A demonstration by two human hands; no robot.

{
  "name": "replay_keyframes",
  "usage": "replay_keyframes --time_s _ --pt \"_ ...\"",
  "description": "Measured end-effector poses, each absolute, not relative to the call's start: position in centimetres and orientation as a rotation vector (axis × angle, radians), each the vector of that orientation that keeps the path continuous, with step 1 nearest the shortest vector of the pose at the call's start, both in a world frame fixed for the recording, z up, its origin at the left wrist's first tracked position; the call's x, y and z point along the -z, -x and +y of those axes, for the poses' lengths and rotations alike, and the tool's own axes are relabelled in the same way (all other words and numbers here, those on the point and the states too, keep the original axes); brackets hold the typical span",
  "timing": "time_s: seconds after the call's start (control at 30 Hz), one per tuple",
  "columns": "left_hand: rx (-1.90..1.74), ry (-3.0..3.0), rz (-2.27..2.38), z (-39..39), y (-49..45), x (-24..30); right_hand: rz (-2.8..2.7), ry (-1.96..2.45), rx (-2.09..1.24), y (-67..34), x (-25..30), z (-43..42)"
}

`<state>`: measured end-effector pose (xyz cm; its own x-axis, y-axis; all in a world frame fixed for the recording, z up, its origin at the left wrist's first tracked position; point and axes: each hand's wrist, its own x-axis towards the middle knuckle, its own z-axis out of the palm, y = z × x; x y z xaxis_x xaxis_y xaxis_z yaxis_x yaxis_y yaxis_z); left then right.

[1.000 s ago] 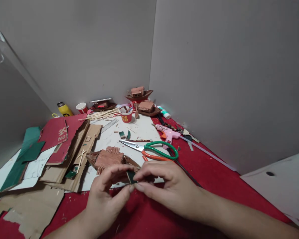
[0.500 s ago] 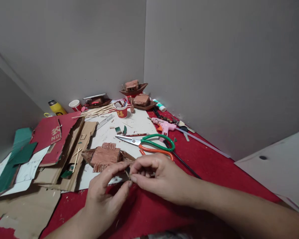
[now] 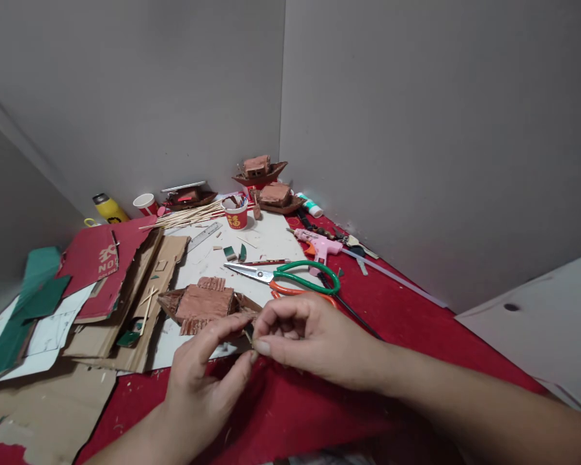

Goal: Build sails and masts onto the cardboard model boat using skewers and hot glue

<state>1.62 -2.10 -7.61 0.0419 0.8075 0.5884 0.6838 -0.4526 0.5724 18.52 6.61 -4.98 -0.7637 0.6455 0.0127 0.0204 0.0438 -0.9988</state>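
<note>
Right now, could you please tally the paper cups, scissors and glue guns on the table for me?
Paper cups: 2
Scissors: 1
Glue guns: 1
Total: 4

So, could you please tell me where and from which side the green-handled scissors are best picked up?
Probably by the handle loops, coming from above on the near right. The scissors lie flat with the blades pointing left, and the pink glue gun crowds the far side of the loops.
</note>
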Motion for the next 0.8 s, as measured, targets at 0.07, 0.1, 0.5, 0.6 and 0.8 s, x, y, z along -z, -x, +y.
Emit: replay_keyframes --time_s 0.07,0.1,0.5,0.6,0.8 --pt "-1.38 -2.193 1.56 -2.09 -1.59 7.7 -1.873 0.677 -1.752 -18.53 5.04 6.51" --pt "-1.385 -2.214 1.554 -2.08 -1.6 7.72 -1.875 0.683 -1.75 -18.53 5.08 6.46" --pt "-1.422 -2.38 1.498 -1.99 -1.59 8.1 -1.903 0.74 -1.789 -18.51 4.8 6.63" --pt "-1.429 -2.393 1.503 -2.04 -1.55 8.07 -1.882 0.733 -1.828 -18.6 4.72 6.62" --pt "-1.427 -2.4 1.527 -2.15 -1.42 8.13 -1.881 0.717 -1.81 -18.67 4.76 6.48"
